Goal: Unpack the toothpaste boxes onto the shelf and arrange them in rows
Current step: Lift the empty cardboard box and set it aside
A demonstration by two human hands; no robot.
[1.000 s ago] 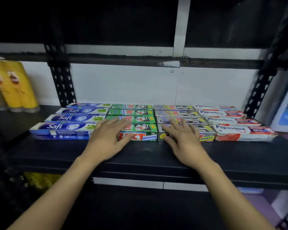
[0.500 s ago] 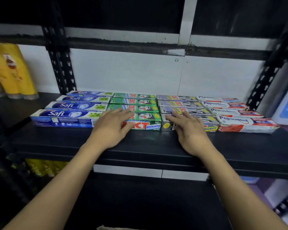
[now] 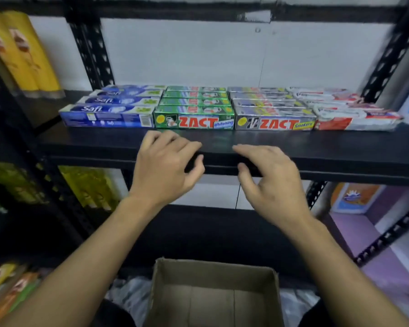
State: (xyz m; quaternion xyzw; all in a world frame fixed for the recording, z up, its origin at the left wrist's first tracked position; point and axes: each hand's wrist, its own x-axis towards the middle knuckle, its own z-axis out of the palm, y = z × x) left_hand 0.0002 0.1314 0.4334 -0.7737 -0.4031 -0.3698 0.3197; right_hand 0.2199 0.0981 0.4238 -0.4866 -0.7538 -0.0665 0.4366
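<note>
**First:** Is anything left in the cardboard box (image 3: pixel 213 271)?

**Second:** It's sitting open, nearest to us, low in the middle. I'm seeing only bare cardboard inside. Its near end is running out of view, though, so I'm not swearing to it. Some crinkled plastic (image 3: pixel 128 296) is lying around its base.

**First:** And the hands?

**Second:** Both are hanging just in front of the shelf (image 3: pixel 340 147) edge, beyond the box. The left hand (image 3: pixel 165 168) is loosely curled, the right hand (image 3: pixel 272 178) is relaxed, and neither is holding anything or touching the stock.

**First:** So where is the toothpaste sitting?

**Second:** The toothpaste boxes (image 3: pixel 222 109) are all lying flat on the shelf, set back a little from its near edge. They're running in four rows from front to back, side by side. The blue boxes (image 3: pixel 106 115) are lying on the left, then the green boxes (image 3: pixel 194 120), then the grey boxes (image 3: pixel 275 121), with the white-and-red boxes (image 3: pixel 357 120) on the right. Each row is going about four deep toward the wall (image 3: pixel 187 50).

**First:** Finished, then?

**Second:** I'm judging it nearly so. The fronts are lining up evenly, and at most a last check of the box is waiting. Yellow packs (image 3: pixel 21 53) are standing far off on the left, which isn't part of this job.
</note>
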